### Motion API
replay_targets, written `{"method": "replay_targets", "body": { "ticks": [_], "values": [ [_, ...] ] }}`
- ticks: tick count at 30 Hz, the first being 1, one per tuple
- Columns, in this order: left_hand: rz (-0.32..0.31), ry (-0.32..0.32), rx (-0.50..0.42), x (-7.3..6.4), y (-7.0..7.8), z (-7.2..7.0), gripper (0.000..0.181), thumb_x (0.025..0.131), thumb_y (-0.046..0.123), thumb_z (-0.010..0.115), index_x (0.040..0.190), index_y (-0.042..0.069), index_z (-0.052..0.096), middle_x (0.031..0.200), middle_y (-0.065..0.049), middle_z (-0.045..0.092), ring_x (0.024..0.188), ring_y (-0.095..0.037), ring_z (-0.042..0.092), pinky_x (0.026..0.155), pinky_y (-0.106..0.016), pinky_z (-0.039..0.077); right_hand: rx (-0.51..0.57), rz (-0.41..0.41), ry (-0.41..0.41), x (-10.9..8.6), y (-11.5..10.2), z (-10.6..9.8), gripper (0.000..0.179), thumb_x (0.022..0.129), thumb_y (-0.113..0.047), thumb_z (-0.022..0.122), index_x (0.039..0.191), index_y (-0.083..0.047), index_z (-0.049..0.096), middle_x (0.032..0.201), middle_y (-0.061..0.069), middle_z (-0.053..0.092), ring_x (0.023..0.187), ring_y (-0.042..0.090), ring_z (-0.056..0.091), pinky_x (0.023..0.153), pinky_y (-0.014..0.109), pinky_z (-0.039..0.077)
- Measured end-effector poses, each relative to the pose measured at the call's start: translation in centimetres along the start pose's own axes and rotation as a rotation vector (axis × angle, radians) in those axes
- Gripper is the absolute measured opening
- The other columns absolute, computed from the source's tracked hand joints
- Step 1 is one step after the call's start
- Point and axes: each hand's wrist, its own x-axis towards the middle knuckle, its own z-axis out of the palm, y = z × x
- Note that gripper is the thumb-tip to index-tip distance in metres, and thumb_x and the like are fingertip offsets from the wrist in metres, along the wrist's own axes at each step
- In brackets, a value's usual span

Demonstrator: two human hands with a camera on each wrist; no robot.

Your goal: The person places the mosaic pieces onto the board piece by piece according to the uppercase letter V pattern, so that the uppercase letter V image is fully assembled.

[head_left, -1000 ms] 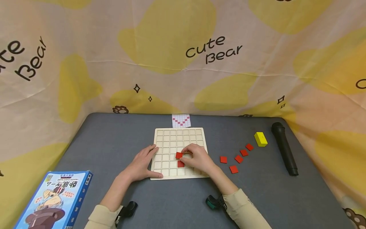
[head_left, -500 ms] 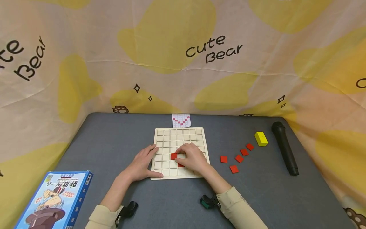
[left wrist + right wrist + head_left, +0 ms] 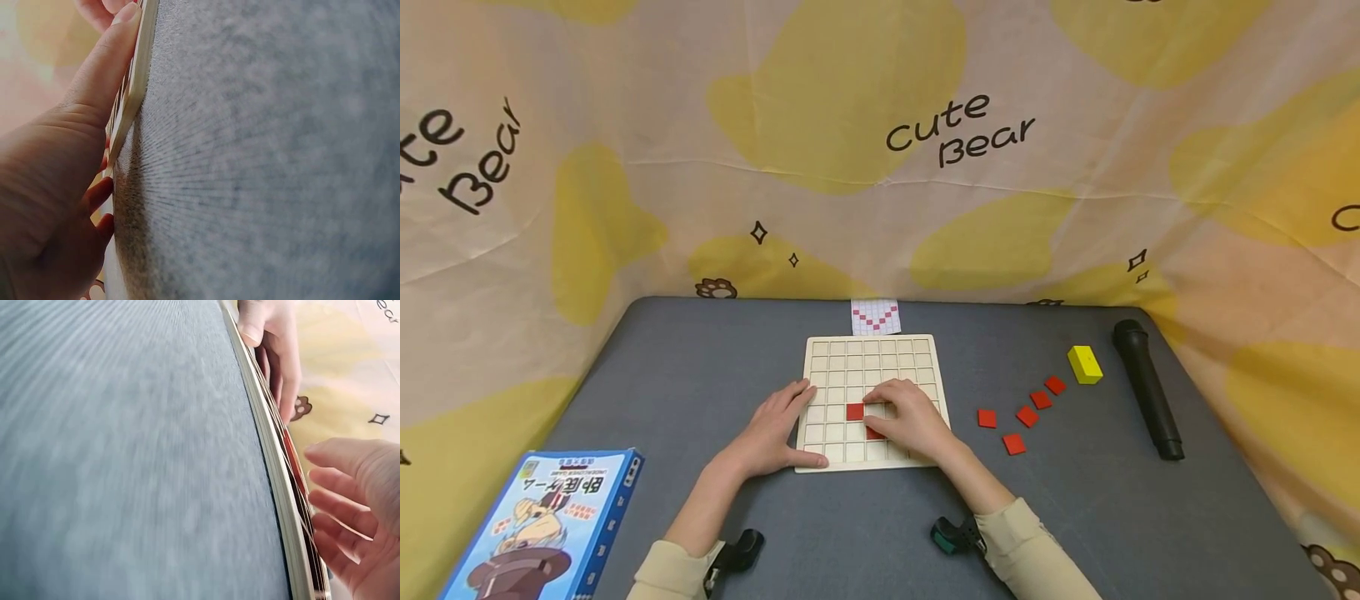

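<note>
A pale wooden grid board [image 3: 910, 350] lies on the table. One red square tile [image 3: 855, 412] sits in a cell near its middle. A second red tile [image 3: 874, 433], one row nearer and to the right, is partly covered by the right thumb. My right hand [image 3: 913, 421] hovers over the board just right of the first tile; in the right wrist view its fingers [image 3: 340, 509] are loosely bent, with nothing between them and the thumb. My left hand [image 3: 767, 429] rests spread along the board's left side, thumb on the near corner and fingertips at the edge.
Several loose red tiles [image 3: 987, 418] lie right of the board. Beyond them are a yellow block [image 3: 1084, 365] and a black microphone [image 3: 1147, 392]. A pattern card [image 3: 876, 317] lies behind the board. A blue game box [image 3: 542, 521] stands at the near left.
The right hand brought the first red tile leftward into a cell, then let go and drew back slightly to the right. The left hand stayed at the board's edge.
</note>
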Motion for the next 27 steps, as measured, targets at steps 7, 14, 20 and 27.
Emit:
{"method": "replay_targets", "body": {
  "ticks": [7,14,20,27],
  "values": [
    [-0.003,0.006,-0.008,0.0,0.0,0.1,0.113,0.068,0.056,0.083,0.151,0.000,0.031,0.156,-0.020,0.026,0.141,-0.042,0.024,0.109,-0.062,0.022,0.073,-0.004,0.072,-1.2,1.3,-1.5,0.016,0.086,-0.016,0.074,0.102,-0.015,0.075,0.101,-0.007,0.069,0.093,0.012,0.060,0.083,0.031,0.048],
    [-0.002,0.011,-0.010,-0.1,0.0,0.1,0.113,0.067,0.055,0.084,0.151,0.001,0.030,0.156,-0.019,0.026,0.141,-0.041,0.024,0.110,-0.062,0.021,0.069,0.043,0.115,-2.7,2.5,-3.7,0.013,0.087,-0.016,0.074,0.099,-0.015,0.076,0.095,-0.007,0.069,0.080,0.015,0.058,0.070,0.028,0.047],
    [-0.007,0.004,-0.022,-0.1,0.1,0.1,0.113,0.068,0.054,0.084,0.152,0.001,0.030,0.156,-0.019,0.025,0.142,-0.041,0.022,0.111,-0.062,0.019,0.020,0.074,0.145,-4.5,4.2,-5.7,0.012,0.085,-0.015,0.076,0.097,-0.016,0.076,0.088,-0.009,0.065,0.075,0.017,0.054,0.066,0.028,0.044],
    [0.006,0.006,-0.013,-0.1,0.0,0.0,0.112,0.069,0.055,0.083,0.151,-0.001,0.031,0.155,-0.020,0.026,0.141,-0.042,0.023,0.109,-0.063,0.021,-0.077,0.111,0.159,-6.9,6.2,-7.8,0.017,0.083,-0.013,0.078,0.100,-0.014,0.075,0.098,-0.003,0.069,0.085,0.017,0.058,0.073,0.037,0.049]
  ]
}}
